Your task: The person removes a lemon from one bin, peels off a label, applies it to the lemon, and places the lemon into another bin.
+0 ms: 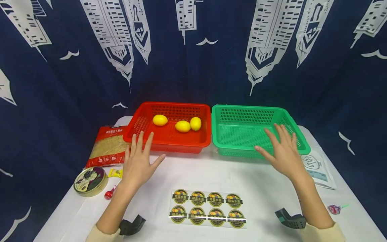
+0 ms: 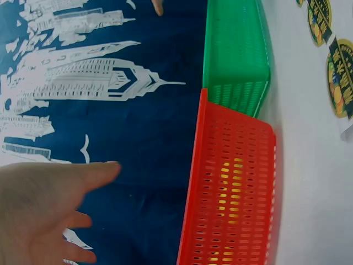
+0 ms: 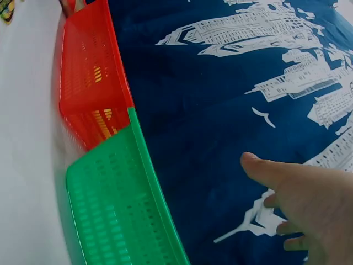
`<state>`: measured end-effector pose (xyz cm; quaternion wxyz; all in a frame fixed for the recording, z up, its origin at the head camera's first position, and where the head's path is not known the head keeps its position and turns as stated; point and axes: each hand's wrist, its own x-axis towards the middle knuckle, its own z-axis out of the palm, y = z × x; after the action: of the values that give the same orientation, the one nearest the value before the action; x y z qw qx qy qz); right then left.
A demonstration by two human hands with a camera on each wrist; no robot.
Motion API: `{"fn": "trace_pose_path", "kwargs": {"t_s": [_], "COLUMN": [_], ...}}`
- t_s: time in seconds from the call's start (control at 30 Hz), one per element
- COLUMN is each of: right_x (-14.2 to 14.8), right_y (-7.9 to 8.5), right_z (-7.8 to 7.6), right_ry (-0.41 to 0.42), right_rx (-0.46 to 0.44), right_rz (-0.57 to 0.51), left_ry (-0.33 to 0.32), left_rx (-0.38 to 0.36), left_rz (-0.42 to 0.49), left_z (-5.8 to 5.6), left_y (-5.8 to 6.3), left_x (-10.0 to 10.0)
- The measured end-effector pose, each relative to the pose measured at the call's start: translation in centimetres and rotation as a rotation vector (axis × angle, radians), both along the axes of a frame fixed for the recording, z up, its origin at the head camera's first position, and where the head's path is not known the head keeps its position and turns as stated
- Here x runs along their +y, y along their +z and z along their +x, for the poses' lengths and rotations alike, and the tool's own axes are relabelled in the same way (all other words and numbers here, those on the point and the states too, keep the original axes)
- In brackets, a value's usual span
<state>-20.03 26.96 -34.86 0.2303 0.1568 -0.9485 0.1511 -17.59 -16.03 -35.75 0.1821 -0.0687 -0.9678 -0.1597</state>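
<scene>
My left hand [image 1: 137, 168] is raised with fingers spread, holding nothing, and overlaps the near left corner of the red basket [image 1: 178, 148] in the head view. My right hand [image 1: 284, 154], also spread and holding nothing, overlaps the near right part of the green basket [image 1: 239, 134]. Inside the red basket lie a lemon [image 1: 160, 120] on the left and two more lemons [image 1: 182, 126] side by side. Nothing lies in the green basket. In front of both baskets, a clear sheet of round fruit stickers [image 1: 216, 199] lies flat on the table, between the forearms.
On the left of the white table [image 1: 145, 215] are a red pasta bag [image 1: 109, 146], a round tin [image 1: 90, 181], a small yellow packet [image 1: 115, 173] and a red lollipop [image 1: 110, 193]. A white pouch [image 1: 318, 168] and a purple lollipop [image 1: 335, 209] lie right. A blue patterned curtain [image 1: 187, 74] hangs behind.
</scene>
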Motion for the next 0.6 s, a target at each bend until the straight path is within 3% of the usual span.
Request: {"fn": "trace_pose_path", "kwargs": {"t_s": [0.17, 0.37, 0.5, 0.6], "right_x": [-2.0, -4.8, -7.0, -8.6], "right_y": [0.6, 2.2, 3.1, 3.6], "right_z": [-2.6, -7.4, -10.7, -13.0], "right_ry": [0.1, 0.257, 0.346, 0.393], "right_rx": [0.036, 0.044, 0.013, -0.05], "right_rz": [-0.117, -0.21, -0.235, -0.235], "left_ry": [-0.018, 0.014, 0.037, 0.041], "left_rx": [0.158, 0.292, 0.31, 0.241], "left_rz": [0.147, 0.335, 0.499, 0.676], "left_z": [-0.1, -0.5, -1.2, -1.8], "left_y": [-0.5, -2.2, -3.6, -4.5], "left_x": [-0.1, -0.1, 0.1, 0.2]}}
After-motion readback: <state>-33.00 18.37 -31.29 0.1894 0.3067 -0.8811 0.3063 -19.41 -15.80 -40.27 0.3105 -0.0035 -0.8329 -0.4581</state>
